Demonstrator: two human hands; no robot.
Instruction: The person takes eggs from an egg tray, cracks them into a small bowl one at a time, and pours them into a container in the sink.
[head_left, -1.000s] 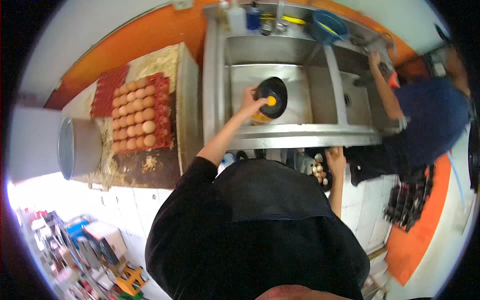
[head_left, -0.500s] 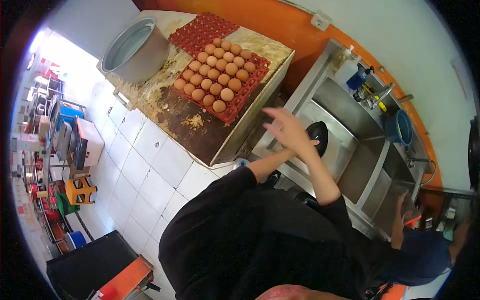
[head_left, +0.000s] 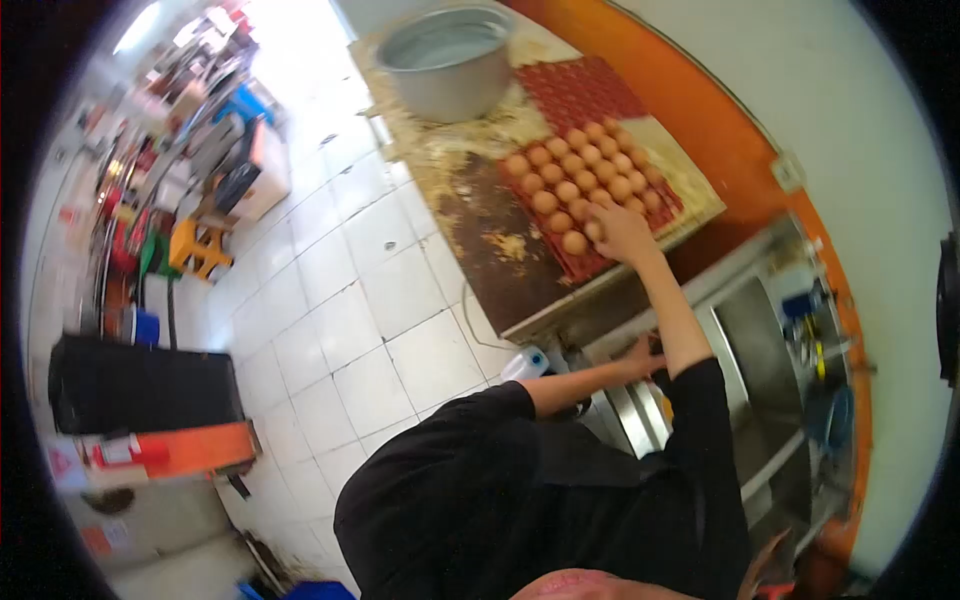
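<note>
My right hand (head_left: pixel 622 232) is at the near edge of the red egg tray (head_left: pixel 582 268), its fingers closed round a brown egg (head_left: pixel 594 231). Rows of brown eggs (head_left: pixel 567 191) fill much of that tray. Over the near side of the sink, my left hand (head_left: pixel 636 362) grips the black bowl (head_left: pixel 656 346), which my right forearm mostly hides. A bit of orange-yellow (head_left: pixel 667 410) shows below it; what it belongs to is unclear.
A large metal pot (head_left: pixel 450 75) and an empty red tray (head_left: pixel 585 90) stand on the stained worktop (head_left: pixel 480 290). The steel sink (head_left: pixel 740 340) lies to the right, with bottles and a blue basket (head_left: pixel 830 415). Part of another person (head_left: pixel 765 568) shows at lower right.
The view has swung from the sink toward the eggs. My right hand, low by the sink a second ago, crossed over my left arm and took hold of an egg. My left hand kept the bowl.
</note>
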